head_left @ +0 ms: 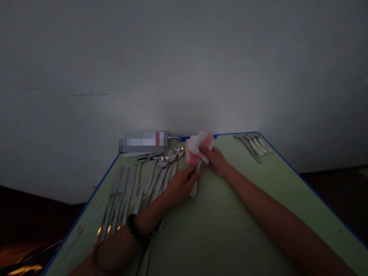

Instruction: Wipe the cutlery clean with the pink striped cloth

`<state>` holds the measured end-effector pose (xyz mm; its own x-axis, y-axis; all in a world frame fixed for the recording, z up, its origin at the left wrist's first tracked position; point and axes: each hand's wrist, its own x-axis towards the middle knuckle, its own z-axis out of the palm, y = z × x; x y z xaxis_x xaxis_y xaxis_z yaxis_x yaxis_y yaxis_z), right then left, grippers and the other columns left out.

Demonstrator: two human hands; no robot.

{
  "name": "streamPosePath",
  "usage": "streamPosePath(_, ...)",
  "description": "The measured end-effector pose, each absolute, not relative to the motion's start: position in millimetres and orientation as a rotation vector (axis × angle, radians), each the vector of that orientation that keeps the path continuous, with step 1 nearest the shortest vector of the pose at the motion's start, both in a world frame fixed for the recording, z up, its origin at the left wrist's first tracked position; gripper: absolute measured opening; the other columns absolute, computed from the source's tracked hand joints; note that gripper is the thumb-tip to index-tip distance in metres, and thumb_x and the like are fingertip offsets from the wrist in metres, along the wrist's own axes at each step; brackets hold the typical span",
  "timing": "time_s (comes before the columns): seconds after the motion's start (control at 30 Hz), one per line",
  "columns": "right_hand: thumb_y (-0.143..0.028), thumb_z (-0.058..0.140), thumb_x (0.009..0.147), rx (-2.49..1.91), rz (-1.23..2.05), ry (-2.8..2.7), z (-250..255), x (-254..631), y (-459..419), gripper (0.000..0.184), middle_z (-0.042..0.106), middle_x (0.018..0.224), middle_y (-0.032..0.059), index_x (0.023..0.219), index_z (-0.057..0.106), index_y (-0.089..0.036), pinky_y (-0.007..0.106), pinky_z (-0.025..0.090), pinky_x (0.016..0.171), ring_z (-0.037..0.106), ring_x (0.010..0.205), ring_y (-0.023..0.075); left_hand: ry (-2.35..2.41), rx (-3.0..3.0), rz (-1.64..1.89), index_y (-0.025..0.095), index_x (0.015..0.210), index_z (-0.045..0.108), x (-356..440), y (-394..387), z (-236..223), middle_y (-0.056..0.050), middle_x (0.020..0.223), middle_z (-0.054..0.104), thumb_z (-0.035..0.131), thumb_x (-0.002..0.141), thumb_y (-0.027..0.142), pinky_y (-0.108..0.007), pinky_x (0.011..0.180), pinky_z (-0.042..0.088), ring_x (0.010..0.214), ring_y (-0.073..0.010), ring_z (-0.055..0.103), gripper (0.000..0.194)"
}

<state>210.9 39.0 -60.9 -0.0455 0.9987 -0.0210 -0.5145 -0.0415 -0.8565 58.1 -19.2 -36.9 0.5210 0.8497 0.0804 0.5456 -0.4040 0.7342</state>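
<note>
My left hand (181, 184) is closed round the handle of a metal piece of cutlery (194, 189), its handle end pointing toward me. The upper end is covered by a folded pink and white cloth (193, 147), so I cannot tell whether it is a spoon or a fork. My right hand (215, 159) pinches the cloth around that end, thumb on top. Left of my hands, several spoons (163, 161), forks (140, 168) and table knives (116, 184) lie side by side, partly hidden by my left forearm.
At the far right corner of the green table (230, 214) lie several pieces of cutlery (254, 145), some with pale handles. A box-like object (143, 142), blurred out, stands at the back left with a white cord (174, 138). A grey wall (184, 69) rises behind the table.
</note>
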Motion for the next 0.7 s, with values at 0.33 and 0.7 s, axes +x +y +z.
streamPosePath(0.33, -0.032, 0.072, 0.06, -0.82, 1.477, -0.836, -61.3, 211.6, 39.3, 0.029, 0.067, 0.072, 0.003, 0.079, 0.064, -0.013, 0.024, 0.043, 0.059, 0.056, 0.061, 0.0116, 1.134, 2.025, 0.596, 0.017, 0.072, 0.056, 58.2, -19.0, -34.1, 0.001, 0.062, 0.053, 0.032, 0.089, 0.034, -0.023, 0.057, 0.036, 0.061, -0.0136, 0.05, 0.034)
streamPosePath(0.7, -0.032, 0.072, 0.059, -0.834, 1.492, -0.814, -58.9, 211.3, 37.9, 0.027, 0.066, 0.068, 0.0024, 0.077, 0.064, -0.013, 0.025, 0.043, 0.06, 0.056, 0.06, 0.0118, 1.087, 1.975, 0.616, 0.017, 0.077, 0.059, 56.2, -18.5, -35.5, 0.002, 0.066, 0.055, 0.031, 0.082, 0.018, -0.023, 0.059, 0.037, 0.062, -0.0128, 0.051, 0.028)
